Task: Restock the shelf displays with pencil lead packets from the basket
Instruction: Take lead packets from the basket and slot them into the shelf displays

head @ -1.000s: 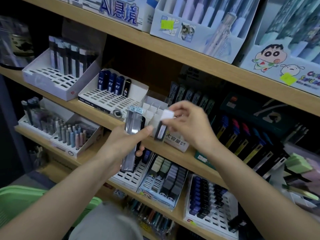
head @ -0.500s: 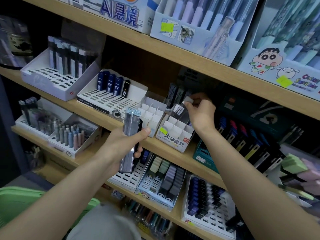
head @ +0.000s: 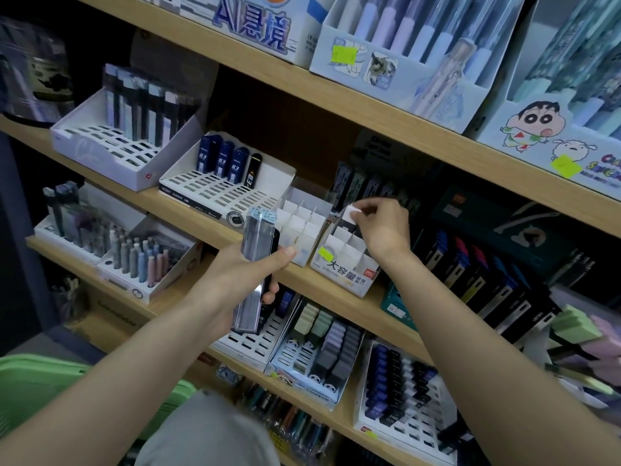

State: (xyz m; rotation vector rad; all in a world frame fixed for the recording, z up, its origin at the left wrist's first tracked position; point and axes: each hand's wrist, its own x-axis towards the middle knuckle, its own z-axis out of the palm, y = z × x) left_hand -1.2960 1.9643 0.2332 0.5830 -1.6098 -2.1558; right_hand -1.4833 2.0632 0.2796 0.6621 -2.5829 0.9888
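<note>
pinched one pencil lead packet (head: pixel 350 210) by its white top end between thumb and forefinger of the right hand (head: pixel 383 230), the other fingers loosely curled behind. held it at the rear cells of the white divided display box (head: pixel 349 275), the box marked in front by a yellow-green sticker; could not tell whether the packet's dark lower part sat in a cell or hung just above one, with hand and partitions covering it. gripped a bundle of clear lead packets (head: pixel 253 264) in the left hand (head: pixel 232 280), thumb pressed across the front and fingers wrapped round the back, bundle nearly upright, in front of the shelf edge and just left of the display box. noted a dark flat thing (head: pixel 275 260) behind the bundle in the same grip, kind unclear. found a second divided box (head: pixel 302 218) with clear walls and white partitions right beside the display box on its left, both on the middle wooden shelf (head: pixel 161 205). farther left on that shelf, found a white slotted tray (head: pixel 215 200) with three blue tubes (head: pixel 222 159) and one black tube (head: pixel 253 169) along its back row, then another white tray (head: pixel 100 149) with tall dark packets. on the shelf below, saw grey and green erasers (head: pixel 336 341) in a slotted tray. caught a green basket (head: pixel 30 388) at lower left beneath the left forearm, well apart from the display box, contents out of sight.
</note>
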